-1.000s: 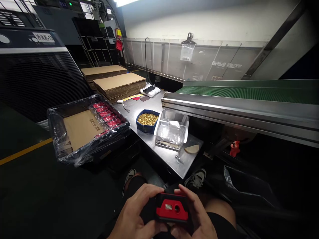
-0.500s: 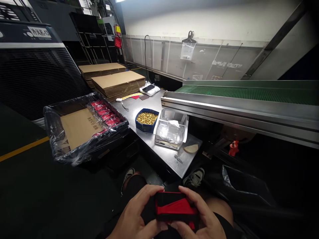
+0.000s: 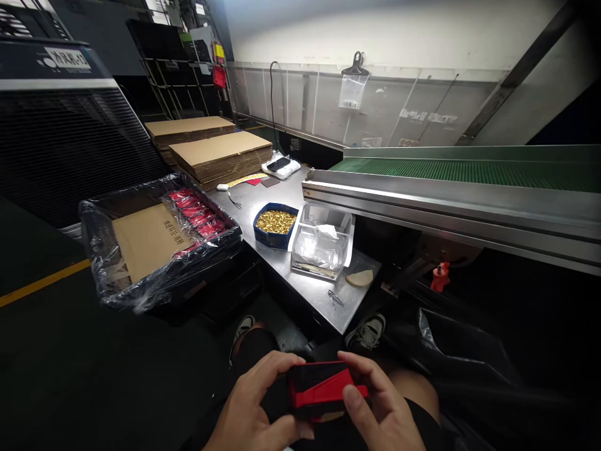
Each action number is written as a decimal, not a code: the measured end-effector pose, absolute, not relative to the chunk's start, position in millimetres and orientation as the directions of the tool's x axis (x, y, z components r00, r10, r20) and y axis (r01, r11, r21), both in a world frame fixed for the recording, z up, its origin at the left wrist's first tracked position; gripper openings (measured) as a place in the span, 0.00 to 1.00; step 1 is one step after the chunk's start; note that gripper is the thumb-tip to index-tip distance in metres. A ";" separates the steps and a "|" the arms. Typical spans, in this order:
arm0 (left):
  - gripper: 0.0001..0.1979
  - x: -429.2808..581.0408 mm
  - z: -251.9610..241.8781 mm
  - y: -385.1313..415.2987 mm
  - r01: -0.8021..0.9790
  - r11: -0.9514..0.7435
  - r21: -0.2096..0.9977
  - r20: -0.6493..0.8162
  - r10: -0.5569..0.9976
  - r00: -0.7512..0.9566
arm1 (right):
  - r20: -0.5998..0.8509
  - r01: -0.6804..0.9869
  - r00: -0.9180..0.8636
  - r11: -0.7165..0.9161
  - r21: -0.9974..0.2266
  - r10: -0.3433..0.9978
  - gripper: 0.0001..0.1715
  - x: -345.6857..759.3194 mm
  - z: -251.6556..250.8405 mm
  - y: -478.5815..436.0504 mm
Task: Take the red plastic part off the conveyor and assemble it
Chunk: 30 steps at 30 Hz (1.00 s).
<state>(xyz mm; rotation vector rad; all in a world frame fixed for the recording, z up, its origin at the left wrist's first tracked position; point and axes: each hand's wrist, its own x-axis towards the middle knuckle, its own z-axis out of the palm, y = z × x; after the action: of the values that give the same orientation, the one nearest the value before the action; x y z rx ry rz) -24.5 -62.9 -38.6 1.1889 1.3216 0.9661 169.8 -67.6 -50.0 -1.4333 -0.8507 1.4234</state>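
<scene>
Head view shows both hands low down over the lap, holding one small red and black box (image 3: 322,391) between them. Left hand (image 3: 256,407) wraps around its left end, fingers curled on top. Right hand (image 3: 375,410) grips its right end, thumb pressing the red part. A steel table (image 3: 310,288) stands just ahead.

Both wrists (image 3: 225,438) — cut off below

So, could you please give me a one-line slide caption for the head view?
Both hands, left hand and right hand, hold a red-and-black case over the lap, beside a steel table.
</scene>
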 end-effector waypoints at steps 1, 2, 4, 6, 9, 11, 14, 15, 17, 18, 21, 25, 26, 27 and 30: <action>0.19 -24.7 -41.1 -63.6 0.152 0.167 0.974 -0.180 0.981 0.076 | -0.371 -0.109 0.097 -0.361 -0.926 0.924 0.33 169.4 -48.1 -66.1; 0.19 -25.2 -44.2 -64.4 0.184 0.157 0.970 -0.178 0.978 0.104 | -0.391 -0.096 0.094 -0.382 -0.919 0.916 0.32 168.7 -46.7 -64.6; 0.18 -26.4 -50.4 -66.4 0.225 0.124 0.966 -0.166 0.970 0.177 | -0.432 -0.106 0.078 -0.424 -0.900 0.898 0.31 167.1 -46.0 -61.9; 0.18 -26.5 -54.3 -68.2 0.182 0.092 0.979 -0.138 0.956 0.260 | -0.454 -0.146 0.073 -0.441 -0.886 0.888 0.32 165.5 -47.0 -59.6; 0.22 -22.0 -52.3 -69.7 0.038 0.198 0.979 -0.200 0.932 0.303 | -0.418 -0.124 0.109 -0.405 -0.906 0.902 0.36 163.4 -48.5 -58.3; 0.22 -16.4 -48.3 -69.7 0.018 0.313 0.950 -0.305 0.911 0.278 | -0.392 -0.047 0.123 -0.390 -0.920 0.912 0.38 161.9 -48.5 -59.7; 0.17 -8.4 -44.9 -69.1 0.064 0.374 0.925 -0.378 0.893 0.245 | -0.355 0.070 0.122 -0.365 -0.928 0.927 0.39 159.7 -48.1 -64.3; 0.17 -6.6 -45.1 -69.0 0.067 0.386 0.920 -0.390 0.888 0.242 | -0.345 0.096 0.124 -0.357 -0.929 0.931 0.39 159.1 -48.3 -66.0; 0.18 -4.2 -47.0 -69.2 0.046 0.428 0.903 -0.426 0.875 0.230 | -0.331 0.117 0.129 -0.346 -0.931 0.935 0.38 158.7 -49.8 -68.5; 0.19 -3.6 -48.3 -69.3 0.031 0.450 0.892 -0.445 0.868 0.221 | -0.329 0.112 0.128 -0.343 -0.932 0.936 0.38 158.8 -50.9 -69.1; 0.21 -2.9 -52.1 -68.8 0.009 0.480 0.877 -0.471 0.858 0.204 | -0.332 0.055 0.105 -0.339 -0.939 0.937 0.39 159.9 -54.8 -68.6; 0.25 -2.9 -54.5 -65.7 -0.053 0.480 0.876 -0.448 0.848 0.282 | -0.394 -0.042 0.093 -0.391 -0.919 0.915 0.41 161.0 -57.5 -65.0; 0.25 -3.0 -54.6 -64.9 -0.076 0.491 0.868 -0.449 0.841 0.303 | -0.412 -0.061 0.089 -0.408 -0.911 0.907 0.41 161.1 -57.7 -64.0; 0.26 -3.2 -54.3 -64.1 -0.099 0.508 0.856 -0.455 0.830 0.322 | -0.426 -0.078 0.082 -0.420 -0.904 0.901 0.41 161.2 -57.7 -63.0; 0.26 -4.7 -52.1 -62.9 -0.147 0.566 0.811 -0.490 0.795 0.357 | -0.446 -0.104 0.072 -0.438 -0.893 0.892 0.43 161.7 -57.7 -60.8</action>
<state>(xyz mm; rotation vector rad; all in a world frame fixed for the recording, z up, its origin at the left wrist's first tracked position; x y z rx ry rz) -4.7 -62.9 -52.1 0.7509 1.0313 0.6877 161.7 -60.8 -57.7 -1.5110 -0.8222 1.4994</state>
